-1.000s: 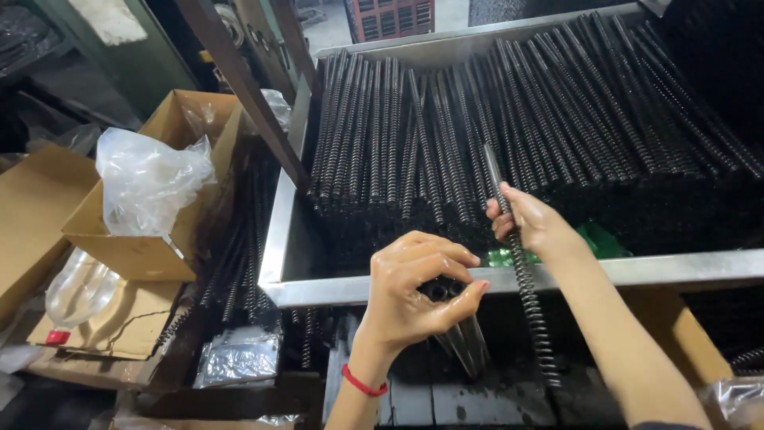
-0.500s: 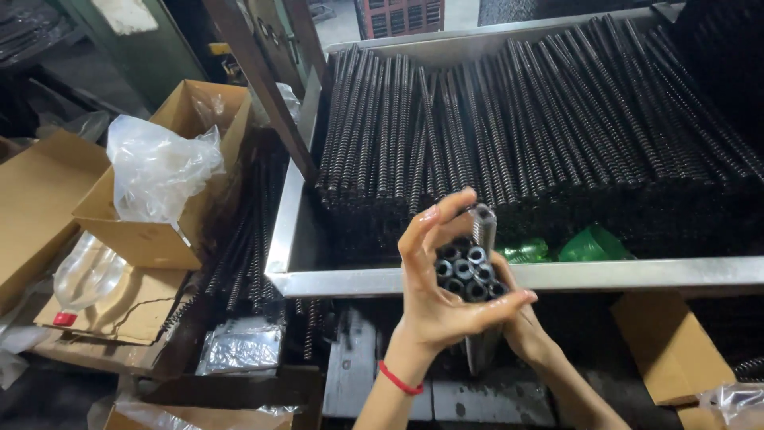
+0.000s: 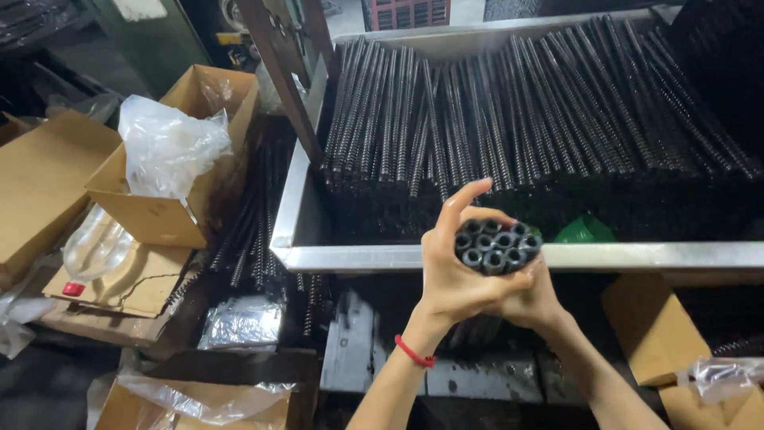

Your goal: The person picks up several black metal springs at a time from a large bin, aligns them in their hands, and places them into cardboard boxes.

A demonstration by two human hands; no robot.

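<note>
In front of the long metal tray (image 3: 358,256), both hands grip a bundle of black coiled springs (image 3: 495,245) end-on toward the camera, so that its round open ends show as a cluster of small rings. The left hand (image 3: 455,275), with a red band (image 3: 414,352) on its wrist, wraps around the bundle from the left, its forefinger raised and curving over the top. The right hand (image 3: 539,296) sits lower and behind, mostly hidden, closed around the shaft of the bundle from below. The bundle is held just at the tray's front rim, above the dark space beneath it. Inside the tray lies a thick heap of long black coiled springs (image 3: 541,119), side by side and running away from the camera, with a scrap of green plastic (image 3: 585,231) near the front wall. To the left stands an open cardboard box (image 3: 171,211) stuffed with a clear plastic bag (image 3: 171,147), and more black springs (image 3: 251,231) lie between that box and the tray.
</note>
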